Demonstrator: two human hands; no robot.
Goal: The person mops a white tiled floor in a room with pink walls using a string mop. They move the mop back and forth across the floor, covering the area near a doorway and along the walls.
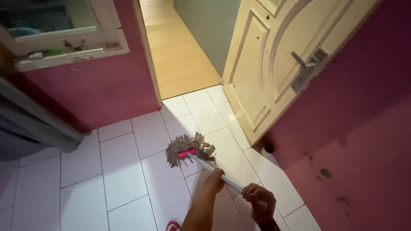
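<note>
Mop [188, 149] rests its stringy head on the white tiled floor [124, 171], near the open cream door [257, 77]; your left hand [214, 177] and right hand [259, 201] both clasp its handle [224, 179].

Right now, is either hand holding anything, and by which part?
Both hold the mop by its pale handle: the left hand lower down, nearer the stringy head, the right hand higher up. The head rests on the white tiled floor.

Frayed string mop [188, 150] on white tiles [124, 171]
</note>
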